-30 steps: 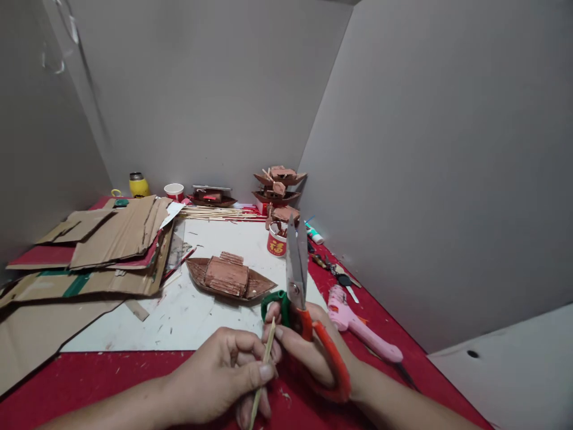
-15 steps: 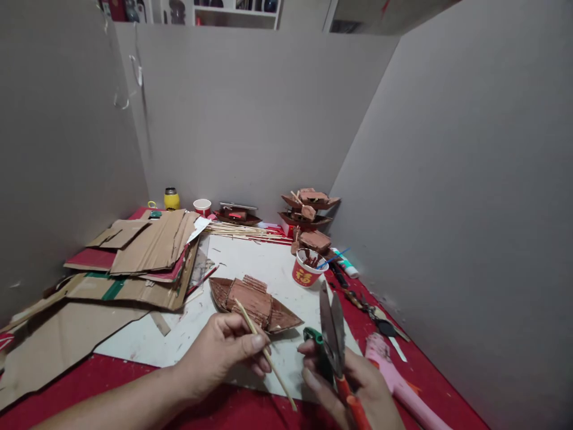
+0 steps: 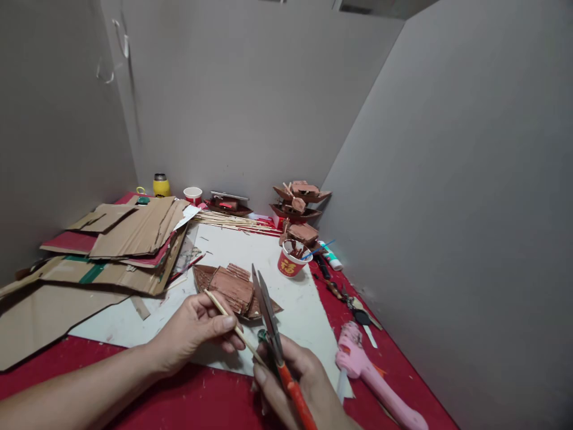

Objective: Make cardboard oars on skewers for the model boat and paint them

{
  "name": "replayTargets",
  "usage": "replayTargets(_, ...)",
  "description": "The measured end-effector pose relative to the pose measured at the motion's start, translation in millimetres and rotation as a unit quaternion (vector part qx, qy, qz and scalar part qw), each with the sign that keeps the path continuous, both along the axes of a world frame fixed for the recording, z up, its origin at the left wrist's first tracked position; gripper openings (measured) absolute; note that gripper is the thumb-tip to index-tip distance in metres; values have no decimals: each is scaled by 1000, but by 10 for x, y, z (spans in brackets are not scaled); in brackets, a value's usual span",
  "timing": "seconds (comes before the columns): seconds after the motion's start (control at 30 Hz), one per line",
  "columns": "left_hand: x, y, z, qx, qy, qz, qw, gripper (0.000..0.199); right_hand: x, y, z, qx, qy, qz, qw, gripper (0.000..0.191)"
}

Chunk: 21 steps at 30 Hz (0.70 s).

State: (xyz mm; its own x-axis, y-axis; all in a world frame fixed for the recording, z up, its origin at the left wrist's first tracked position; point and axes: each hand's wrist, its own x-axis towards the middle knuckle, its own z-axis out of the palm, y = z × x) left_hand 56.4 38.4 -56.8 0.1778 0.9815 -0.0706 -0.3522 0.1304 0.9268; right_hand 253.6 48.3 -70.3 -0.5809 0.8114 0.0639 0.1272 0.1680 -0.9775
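Dark brown pieces are held in a red cup [image 3: 290, 266] beyond the right hand [image 3: 298, 379], with a blue rod [image 3: 322, 248] crossing its rim. Farther off, beyond the left hand [image 3: 203, 331], a white-rimmed cup [image 3: 193, 195] is seen, its contents hidden. The left hand is reached forward, palm inward, and a pale stick [image 3: 244, 340] is pinched between thumb and curled fingers, slanted down toward the right hand. By the half-closed right hand, scissors [image 3: 269, 316] are gripped, blades upward and nearly together. Just beyond both hands, a model boat [image 3: 230, 288] is set on the bench [image 3: 192, 391].
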Motion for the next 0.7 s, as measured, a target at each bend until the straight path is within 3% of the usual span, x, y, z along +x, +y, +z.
replayTargets(0.17, -2, -27, 15, -1, -1, -38, 999, 26, 39, -17, -47, 7, -18, 27, 999, 21)
replayTargets(0.3, -6, -58, 24, 10, -8, -42, 999, 24, 48, -28, 27, 77, -15, 10, 997, 14)
replayTargets(0.4, -12, -60, 41, 17, -8, -24, 1000, 26, 57, -28, 70, 144, -13, -3, 989, 12)
replayTargets(0.7, -23, -50, 69, 64, 12, 54, 996, 30, 104, 39, 4, 223, -28, -22, 974, 18)
